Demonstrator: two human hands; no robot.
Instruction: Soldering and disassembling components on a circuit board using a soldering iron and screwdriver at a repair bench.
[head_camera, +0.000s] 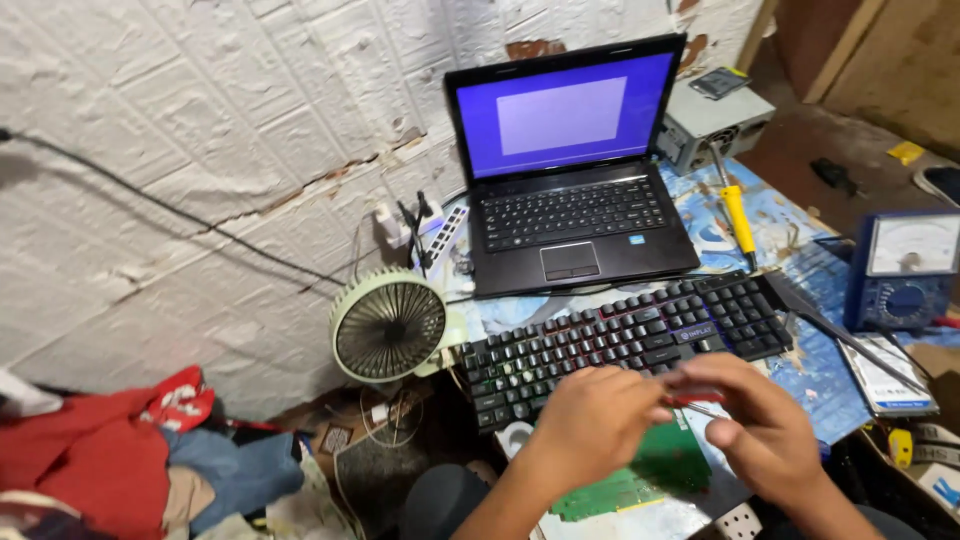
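A thin red-handled tool (692, 400), blurred, lies level between both hands' fingertips; a green circuit board (640, 475) lies flat just beneath.

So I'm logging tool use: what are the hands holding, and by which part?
A thin tool with a red handle sits between both hands; the right hand grips the handle, and the left hand meets it. The blur hides the exact finger placement.
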